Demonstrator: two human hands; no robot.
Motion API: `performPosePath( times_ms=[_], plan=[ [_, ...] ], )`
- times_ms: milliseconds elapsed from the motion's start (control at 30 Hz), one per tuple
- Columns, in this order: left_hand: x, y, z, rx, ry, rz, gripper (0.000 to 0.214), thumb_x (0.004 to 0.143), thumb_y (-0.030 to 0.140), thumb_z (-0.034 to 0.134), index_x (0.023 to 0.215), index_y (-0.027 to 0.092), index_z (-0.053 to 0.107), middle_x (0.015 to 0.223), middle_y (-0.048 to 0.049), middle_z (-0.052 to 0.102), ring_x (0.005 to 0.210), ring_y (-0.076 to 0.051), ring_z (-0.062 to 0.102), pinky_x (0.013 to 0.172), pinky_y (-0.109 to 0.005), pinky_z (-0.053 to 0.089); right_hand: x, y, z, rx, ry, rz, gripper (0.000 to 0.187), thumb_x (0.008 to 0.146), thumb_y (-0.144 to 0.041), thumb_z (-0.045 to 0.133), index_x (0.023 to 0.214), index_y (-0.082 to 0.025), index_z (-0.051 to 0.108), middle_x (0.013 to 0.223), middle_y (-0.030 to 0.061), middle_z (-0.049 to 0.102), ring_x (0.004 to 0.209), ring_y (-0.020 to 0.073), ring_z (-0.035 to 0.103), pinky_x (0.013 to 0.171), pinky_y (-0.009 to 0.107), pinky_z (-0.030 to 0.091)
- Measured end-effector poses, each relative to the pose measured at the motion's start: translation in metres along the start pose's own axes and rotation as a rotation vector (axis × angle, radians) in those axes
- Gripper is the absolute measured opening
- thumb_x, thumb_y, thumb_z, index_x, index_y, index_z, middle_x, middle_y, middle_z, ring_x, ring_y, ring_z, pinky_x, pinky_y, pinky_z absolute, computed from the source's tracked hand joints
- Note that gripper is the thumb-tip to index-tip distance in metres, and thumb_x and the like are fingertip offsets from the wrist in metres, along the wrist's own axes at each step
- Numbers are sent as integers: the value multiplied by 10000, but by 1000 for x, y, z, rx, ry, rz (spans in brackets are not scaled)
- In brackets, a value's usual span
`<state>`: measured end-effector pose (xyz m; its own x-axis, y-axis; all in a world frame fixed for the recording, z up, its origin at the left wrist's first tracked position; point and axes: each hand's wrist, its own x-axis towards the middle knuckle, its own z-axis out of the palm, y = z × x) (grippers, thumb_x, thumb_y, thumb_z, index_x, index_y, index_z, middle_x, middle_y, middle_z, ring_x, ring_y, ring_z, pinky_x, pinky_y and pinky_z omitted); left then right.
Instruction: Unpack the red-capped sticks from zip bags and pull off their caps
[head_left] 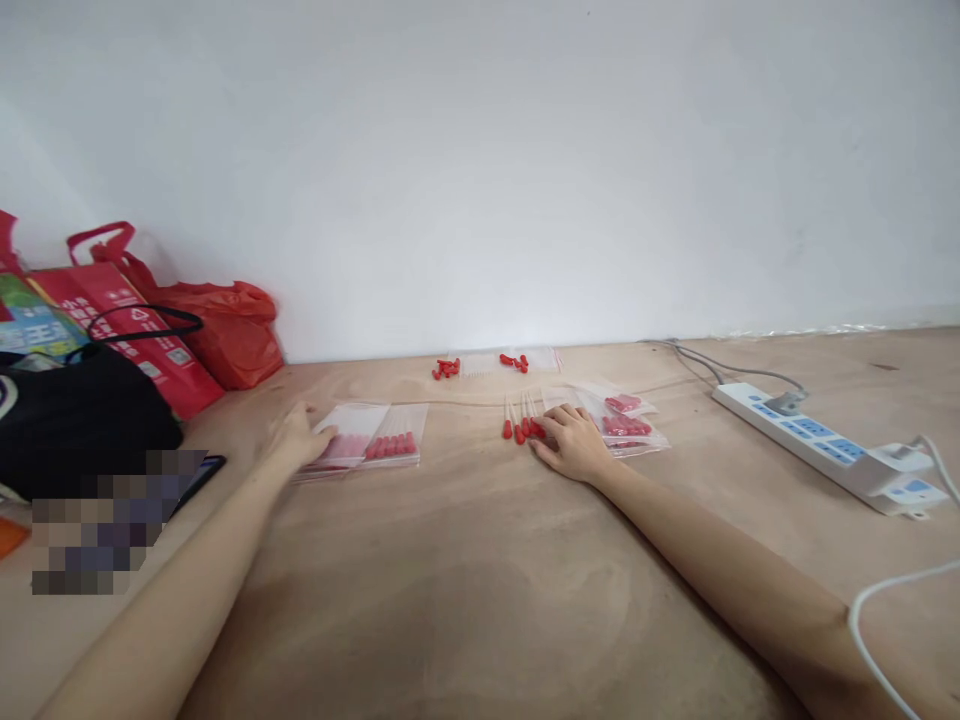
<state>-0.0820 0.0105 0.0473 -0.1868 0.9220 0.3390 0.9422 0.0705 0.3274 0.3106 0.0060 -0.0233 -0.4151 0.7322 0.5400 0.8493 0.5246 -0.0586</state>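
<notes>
My left hand (298, 437) rests on the left edge of a stack of clear plastic bags (371, 437) holding red-tipped sticks, thumb laid over the top bag and fingers curled at its edge. My right hand (574, 441) lies palm down on the wooden table, fingertips touching a small loose group of red-tipped sticks (520, 425). Right beside that hand lie more filled clear bags (626, 420). Further back near the wall lie other red-tipped sticks (446, 368) and a clear bag (514, 360).
A white power strip (821, 445) with cables lies at the right. Red shopping bags (225, 335) and a black bag (75, 420) stand at the left by the wall. A dark phone (199, 472) lies near the black bag. The wooden tabletop (465, 580) spreads in front.
</notes>
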Motion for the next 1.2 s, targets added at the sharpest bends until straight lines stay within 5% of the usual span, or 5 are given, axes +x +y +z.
performPosePath(
  times_ms=[200, 300, 500, 867, 1200],
  plan=[
    [-30, 25, 7, 285, -54, 880, 226, 781, 362, 451, 790, 197, 604, 1012, -75, 584, 963, -229, 509, 876, -386, 372, -1, 0, 0, 9, 123, -60, 283, 776, -389, 511, 943, -181, 605, 915, 74, 587, 878, 202, 465, 742, 323, 292],
    [-34, 27, 12, 398, -68, 1070, 218, 793, 278, 437, 838, 197, 634, 971, -85, 621, 972, -241, 520, 882, -397, 372, -1, -2, -2, 47, 212, -127, 256, 799, -386, 498, 897, -184, 621, 888, 61, 595, 845, 178, 469, 752, 320, 286],
    [-37, 34, 30, 315, 61, 1070, 259, 823, 183, 401, 741, 202, 646, 871, -62, 658, 884, -217, 559, 806, -379, 397, -2, -10, -6, 85, 323, -270, 194, 817, -298, 487, 773, -186, 639, 684, 24, 580, 707, 139, 438, 703, 304, 268],
    [-76, 121, 73, -176, 103, 949, 148, 808, 207, 496, 703, 192, 599, 827, -13, 651, 814, -155, 554, 753, -317, 400, 2, -43, -1, 100, 258, -343, 198, 786, -325, 534, 900, -197, 634, 666, 14, 567, 696, 146, 405, 655, 298, 227],
    [-81, 121, 72, -284, 66, 848, 142, 784, 200, 519, 717, 206, 644, 920, -34, 640, 879, -187, 541, 781, -362, 414, 15, -46, 14, 121, 220, -314, 145, 800, -265, 539, 719, -211, 646, 631, 9, 549, 698, 137, 399, 659, 298, 215]
  ],
)
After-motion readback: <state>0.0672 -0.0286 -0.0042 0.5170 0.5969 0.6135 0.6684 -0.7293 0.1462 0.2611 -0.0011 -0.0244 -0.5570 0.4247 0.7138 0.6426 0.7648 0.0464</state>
